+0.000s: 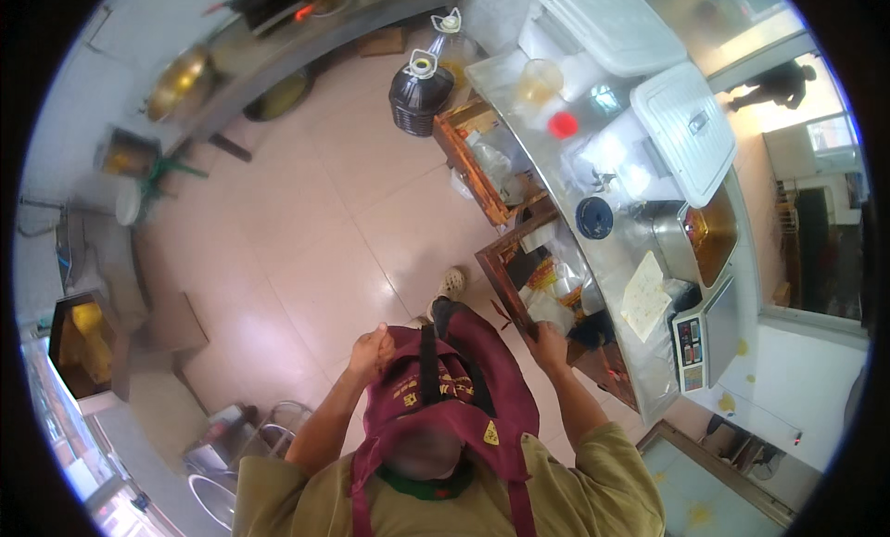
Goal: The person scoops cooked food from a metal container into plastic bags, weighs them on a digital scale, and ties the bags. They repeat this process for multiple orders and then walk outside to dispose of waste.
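Observation:
My right hand [549,342] is on the front edge of a pulled-out wooden drawer [504,286], its fingers partly hidden at the rim. Plastic bags and packets fill that drawer under the metal-topped counter [629,286]. Farther along, a second wooden drawer [473,172] also stands out, with clear plastic bags in it. My left hand [372,353] is raised beside my maroon apron [452,370], fingers curled, and I see nothing in it. On the counter above the nearer drawer lie a dark round lid [594,218] and a sheet of stained paper [645,295].
White lidded plastic bins [685,130], a steel container [706,241] and a digital scale [702,342] stand on the counter. A dark big-bellied jug [421,95] stands on the tiled floor beyond the drawers. A green stool [163,172] holds a pot at left. A person [779,85] is beyond the glass.

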Motion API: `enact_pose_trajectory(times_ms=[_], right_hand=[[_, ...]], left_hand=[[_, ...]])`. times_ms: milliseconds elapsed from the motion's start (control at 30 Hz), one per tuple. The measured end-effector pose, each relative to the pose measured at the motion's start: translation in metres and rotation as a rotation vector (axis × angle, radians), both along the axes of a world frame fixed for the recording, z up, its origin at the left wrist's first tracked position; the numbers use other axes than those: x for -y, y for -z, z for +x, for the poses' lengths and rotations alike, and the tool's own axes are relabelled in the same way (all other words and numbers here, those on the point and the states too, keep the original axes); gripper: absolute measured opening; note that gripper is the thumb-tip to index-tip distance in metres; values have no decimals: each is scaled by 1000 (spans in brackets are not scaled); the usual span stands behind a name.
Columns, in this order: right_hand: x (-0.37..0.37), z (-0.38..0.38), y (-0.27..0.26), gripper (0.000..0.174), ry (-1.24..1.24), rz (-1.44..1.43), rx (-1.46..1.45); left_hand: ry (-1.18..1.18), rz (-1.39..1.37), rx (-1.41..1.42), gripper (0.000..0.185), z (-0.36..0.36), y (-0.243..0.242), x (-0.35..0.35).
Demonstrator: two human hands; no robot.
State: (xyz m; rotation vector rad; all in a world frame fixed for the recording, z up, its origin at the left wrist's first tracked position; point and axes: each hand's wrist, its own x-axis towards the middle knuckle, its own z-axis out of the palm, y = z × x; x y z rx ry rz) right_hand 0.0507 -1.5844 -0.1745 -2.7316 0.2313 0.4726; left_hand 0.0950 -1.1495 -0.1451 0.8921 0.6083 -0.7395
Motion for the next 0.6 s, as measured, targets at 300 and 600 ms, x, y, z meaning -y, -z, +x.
enact_pose_trajectory(times_ms=[300,600], right_hand=[[20,22,-9,51,292,-56,-174],[-45,295,-17,41,289,504,261]], left_hand=[[115,21,-223,55,111,-24,17],[394,-11,-229,55,230,-11,37]])
